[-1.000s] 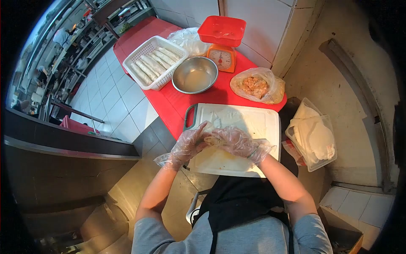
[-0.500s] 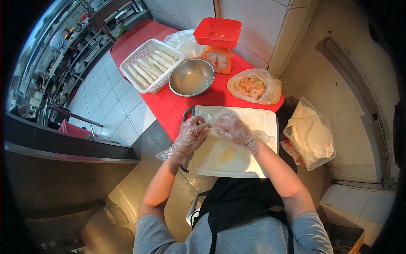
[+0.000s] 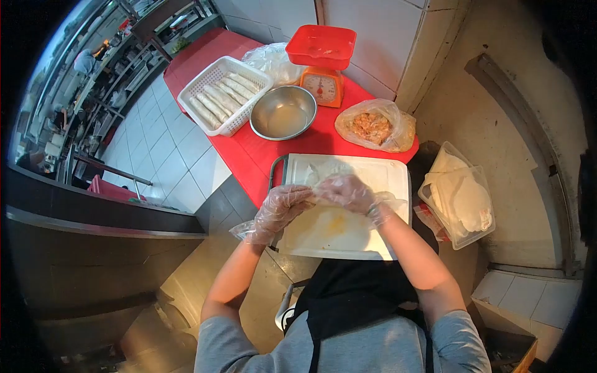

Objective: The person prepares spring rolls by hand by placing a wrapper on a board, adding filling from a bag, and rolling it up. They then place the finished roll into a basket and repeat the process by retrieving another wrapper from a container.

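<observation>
Both of my hands are in clear plastic gloves over a white cutting board point(image 3: 348, 239) with yellowish stains. My left hand point(image 3: 283, 208) is closed in a pinch at the board's left side. Close beside it, the fingers of my right hand point(image 3: 348, 193) are closed too, pointing left. Between and just beyond the fingertips shows a thin, pale wrapper point(image 3: 326, 169), pinched at its near edge and partly hidden by the gloves.
On the red table point(image 3: 233, 152) stand a white basket point(image 3: 186, 96) of long pale rolls, a steel bowl point(image 3: 283, 115), an orange scale point(image 3: 322, 87) with a red pan and a bag of orange-brown filling point(image 3: 371, 127). Right of the board is a clear container point(image 3: 460, 199) of round pale sheets.
Both hands have come slightly nearer to my body, and my left fingers have straightened toward the right hand. More of the pale wrapper shows beyond the fingers.
</observation>
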`<action>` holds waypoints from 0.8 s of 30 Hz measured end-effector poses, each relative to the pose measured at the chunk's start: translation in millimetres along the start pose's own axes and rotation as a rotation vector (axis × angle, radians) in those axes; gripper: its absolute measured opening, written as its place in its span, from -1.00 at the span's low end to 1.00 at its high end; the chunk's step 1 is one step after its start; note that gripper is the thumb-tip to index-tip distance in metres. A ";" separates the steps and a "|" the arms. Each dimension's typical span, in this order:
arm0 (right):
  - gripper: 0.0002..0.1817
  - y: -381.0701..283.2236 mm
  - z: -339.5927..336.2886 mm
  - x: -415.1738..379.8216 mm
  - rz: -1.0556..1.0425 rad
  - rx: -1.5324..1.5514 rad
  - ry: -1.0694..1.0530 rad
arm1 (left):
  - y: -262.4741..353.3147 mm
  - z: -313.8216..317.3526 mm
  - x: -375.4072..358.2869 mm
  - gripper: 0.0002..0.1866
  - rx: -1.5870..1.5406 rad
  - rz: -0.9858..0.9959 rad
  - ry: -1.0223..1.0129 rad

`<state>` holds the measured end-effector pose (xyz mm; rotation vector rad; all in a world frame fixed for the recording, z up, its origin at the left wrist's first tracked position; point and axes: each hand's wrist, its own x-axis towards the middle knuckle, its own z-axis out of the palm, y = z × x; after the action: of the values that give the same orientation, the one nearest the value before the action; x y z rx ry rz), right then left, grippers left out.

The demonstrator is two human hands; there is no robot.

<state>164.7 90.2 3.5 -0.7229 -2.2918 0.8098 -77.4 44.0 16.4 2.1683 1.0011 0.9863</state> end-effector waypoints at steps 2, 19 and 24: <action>-0.72 -1.6 -9.1 -5.4 -0.013 0.041 0.069 | -1.2 -1.3 4.4 -0.63 0.016 0.027 -0.001; -0.55 -23.1 22.6 -12.0 -0.118 -0.335 0.043 | -52.6 -19.5 54.5 -0.66 0.231 0.091 -0.236; -0.58 -14.5 30.1 -18.4 -0.132 -0.358 0.130 | -25.4 -11.6 42.9 -0.66 0.059 0.085 -0.032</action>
<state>152.5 57.7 -12.1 -0.7433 -2.3607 0.2839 -77.3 94.9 21.6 2.2846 0.9411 0.9680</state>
